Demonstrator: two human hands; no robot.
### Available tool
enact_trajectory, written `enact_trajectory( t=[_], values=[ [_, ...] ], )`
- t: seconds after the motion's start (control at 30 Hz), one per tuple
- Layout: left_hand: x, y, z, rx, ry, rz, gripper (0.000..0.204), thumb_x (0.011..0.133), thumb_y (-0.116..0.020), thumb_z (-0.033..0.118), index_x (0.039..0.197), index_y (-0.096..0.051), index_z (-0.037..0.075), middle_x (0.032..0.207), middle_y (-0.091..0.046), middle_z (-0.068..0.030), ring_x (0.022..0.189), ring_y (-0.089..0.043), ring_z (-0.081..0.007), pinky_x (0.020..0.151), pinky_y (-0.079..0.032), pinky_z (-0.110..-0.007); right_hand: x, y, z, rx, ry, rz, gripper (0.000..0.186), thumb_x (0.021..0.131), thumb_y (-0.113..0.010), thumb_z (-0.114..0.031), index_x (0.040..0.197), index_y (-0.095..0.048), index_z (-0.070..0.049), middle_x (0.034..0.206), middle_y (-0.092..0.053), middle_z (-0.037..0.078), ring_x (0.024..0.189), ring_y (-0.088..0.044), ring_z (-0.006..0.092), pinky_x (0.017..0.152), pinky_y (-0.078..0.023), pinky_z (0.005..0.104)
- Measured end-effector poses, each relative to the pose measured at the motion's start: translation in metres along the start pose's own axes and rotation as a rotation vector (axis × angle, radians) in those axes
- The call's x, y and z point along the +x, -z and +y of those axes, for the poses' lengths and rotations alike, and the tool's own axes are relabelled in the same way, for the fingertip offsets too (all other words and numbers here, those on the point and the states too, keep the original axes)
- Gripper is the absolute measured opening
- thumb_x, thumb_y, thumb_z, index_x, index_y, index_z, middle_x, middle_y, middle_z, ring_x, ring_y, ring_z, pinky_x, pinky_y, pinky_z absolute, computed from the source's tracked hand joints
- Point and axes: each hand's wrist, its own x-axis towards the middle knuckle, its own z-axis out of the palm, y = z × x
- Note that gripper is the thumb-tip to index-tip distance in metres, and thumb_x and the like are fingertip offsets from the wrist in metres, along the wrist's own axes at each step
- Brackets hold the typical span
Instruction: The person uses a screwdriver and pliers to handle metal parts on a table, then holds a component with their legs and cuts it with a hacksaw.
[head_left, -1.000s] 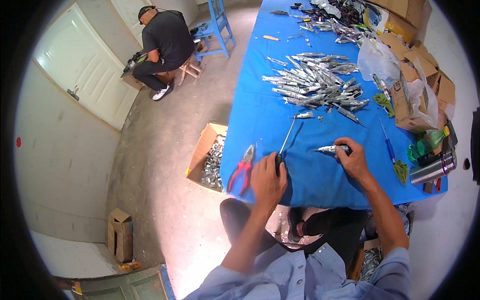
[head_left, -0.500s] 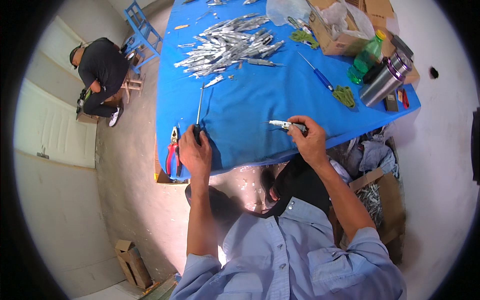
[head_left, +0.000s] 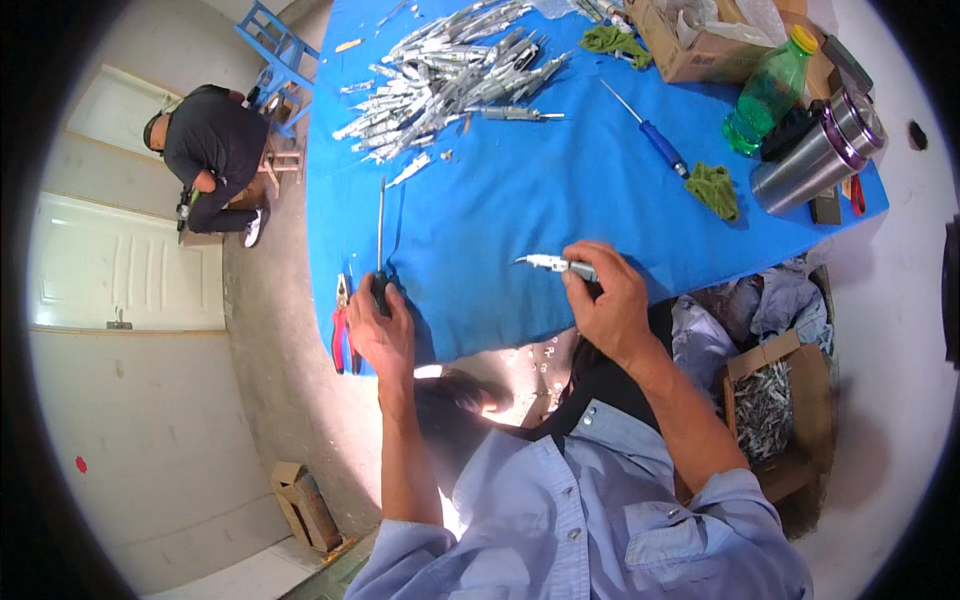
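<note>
The left hand (head_left: 385, 325) is wrapped round the black handle of a screwdriver (head_left: 381, 225), its shaft pointing to the far side of the table (head_left: 480, 225). The right hand (head_left: 615, 305) grips a slim silver metal piece (head_left: 548, 263) between thumb and fingers, its thin tip pointing left – the piece is over the near part of the table, well apart from the screwdriver. Just left of the left hand lie red-handled pliers (head_left: 340, 335), close to the table's left edge.

Beyond the hands, a lone metal piece (head_left: 408, 170) lies near the screwdriver's tip, in front of a big heap of similar pieces (head_left: 440, 85). To the right are a blue-handled screwdriver (head_left: 660, 148), a crumpled green rag (head_left: 712, 190) at its handle end, a tilted steel flask (head_left: 810, 165) and a green bottle (head_left: 770, 95) with a yellow cap. A cardboard box (head_left: 690, 55) stands farther back.

Below the table's right side, an open carton (head_left: 815, 395) holds more metal pieces. Far left – near a blue chair (head_left: 275, 60) – a person in dark clothes (head_left: 220, 145) sits bent forward.
</note>
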Motion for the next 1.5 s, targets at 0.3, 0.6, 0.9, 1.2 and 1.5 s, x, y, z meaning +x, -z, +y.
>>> enact_trajectory(
  t=[0.3, 0.6, 0.9, 1.2, 1.5],
  values=[
    [-0.006, 0.002, -0.004, -0.03, 0.059, -0.018, 0.035, 0.1, -0.072, 0.02, 0.13, -0.069, 0.003, 0.115, -0.073, -0.0217, 0.106, -0.069, -0.0423, 0.095, -0.054, -0.051, -0.002, -0.001, -0.011, -0.06, -0.047, -0.032, 0.027, 0.09, -0.076, -0.005, 0.117, -0.072, -0.001, 0.116, -0.075, 0.021, 0.102, -0.075, 0.0408, 0.087, -0.061, 0.0441],
    [-0.005, -0.007, -0.013, -0.102, 0.042, 0.018, 0.036, 0.097, -0.074, 0.016, 0.129, -0.07, 0.001, 0.116, -0.073, -0.0213, 0.106, -0.07, -0.0415, 0.095, -0.055, -0.05, -0.006, -0.005, -0.007, -0.051, 0.037, 0.03, 0.027, 0.089, -0.077, -0.006, 0.116, -0.073, -0.003, 0.111, -0.076, 0.017, 0.091, -0.076, 0.0349, 0.077, -0.061, 0.0413],
    [0.008, -0.004, -0.009, -0.258, 0.095, -0.02, 0.039, 0.096, -0.075, 0.02, 0.129, -0.07, 0.001, 0.121, -0.074, -0.0221, 0.112, -0.07, -0.0426, 0.098, -0.055, -0.052, -0.006, -0.003, -0.006, -0.035, -0.002, 0.02, 0.026, 0.089, -0.077, -0.008, 0.115, -0.075, -0.004, 0.107, -0.077, 0.015, 0.087, -0.076, 0.032, 0.076, -0.06, 0.0393],
    [-0.004, 0.009, 0.004, -0.083, -0.129, 0.061, 0.039, 0.093, -0.075, 0.018, 0.13, -0.068, 0.006, 0.131, -0.071, -0.0129, 0.122, -0.064, -0.0355, 0.101, -0.048, -0.048, -0.006, -0.004, -0.007, 0.005, -0.087, 0.038, 0.023, 0.09, -0.076, -0.01, 0.112, -0.076, -0.005, 0.104, -0.078, 0.013, 0.088, -0.077, 0.0289, 0.076, -0.061, 0.0379],
    [-0.018, 0.013, 0.089, -0.545, -0.357, -0.038, 0.041, 0.088, -0.082, 0.009, 0.125, -0.069, 0.002, 0.126, -0.071, -0.0181, 0.116, -0.067, -0.0391, 0.101, -0.054, -0.049, -0.007, -0.001, -0.008, -0.003, -0.083, 0.013, 0.021, 0.09, -0.078, -0.009, 0.111, -0.077, -0.004, 0.097, -0.077, 0.009, 0.083, -0.074, 0.02, 0.075, -0.058, 0.0331]
  ],
)
